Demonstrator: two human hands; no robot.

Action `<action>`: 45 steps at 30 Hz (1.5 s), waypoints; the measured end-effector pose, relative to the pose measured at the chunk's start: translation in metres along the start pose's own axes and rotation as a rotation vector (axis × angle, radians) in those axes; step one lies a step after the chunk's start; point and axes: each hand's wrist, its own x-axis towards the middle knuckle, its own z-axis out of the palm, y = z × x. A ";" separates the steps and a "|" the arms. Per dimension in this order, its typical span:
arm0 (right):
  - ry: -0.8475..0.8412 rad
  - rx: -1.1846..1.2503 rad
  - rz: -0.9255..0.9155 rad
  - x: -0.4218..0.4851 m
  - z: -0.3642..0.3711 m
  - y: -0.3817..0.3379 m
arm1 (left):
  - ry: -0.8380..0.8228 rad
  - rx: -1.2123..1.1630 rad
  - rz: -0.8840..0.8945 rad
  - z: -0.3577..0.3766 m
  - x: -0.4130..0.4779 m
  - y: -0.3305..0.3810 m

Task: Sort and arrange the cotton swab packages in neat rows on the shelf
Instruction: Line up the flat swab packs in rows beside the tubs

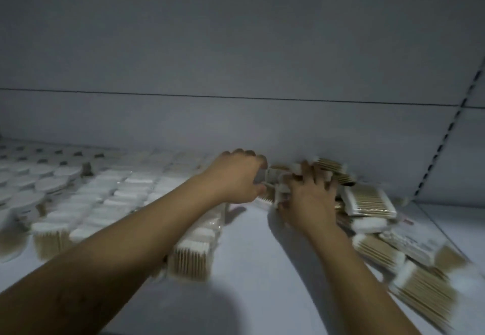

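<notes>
Cotton swab packages (367, 200) are lying heaped far right on the shelf (249, 295); left hand (236, 177) is gripping one package (271, 177), right hand (311, 198) is pressing spread fingers onto them.

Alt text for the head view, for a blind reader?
Two bare hands work a loose heap of cotton swab packages on a white shelf, back right: the left hand grips one, the right hand spreads over others. Neat rows stand at left.
</notes>
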 end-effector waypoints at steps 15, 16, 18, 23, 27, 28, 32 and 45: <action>0.011 0.137 0.037 0.001 0.021 0.021 | -0.156 0.072 -0.081 0.056 0.103 0.007; 0.005 0.124 0.040 0.000 0.021 0.020 | -0.136 0.078 -0.072 0.057 0.104 0.006; 0.028 0.133 0.036 -0.005 0.017 0.018 | -0.096 0.085 -0.047 0.063 0.104 0.006; 0.179 0.164 0.048 -0.005 0.014 0.014 | -0.058 0.032 0.038 0.073 0.109 0.000; 0.186 0.079 0.042 0.002 0.006 0.006 | -0.071 -0.104 0.109 0.059 0.114 -0.020; 0.190 0.048 0.055 0.003 0.006 0.005 | -0.057 -0.136 0.144 0.054 0.116 -0.024; 0.112 -0.104 0.155 0.014 -0.006 -0.003 | 0.016 -0.304 0.264 0.030 0.118 -0.034; 0.317 0.964 0.380 0.054 -0.044 -0.055 | -0.001 -0.973 0.181 -0.014 0.099 -0.102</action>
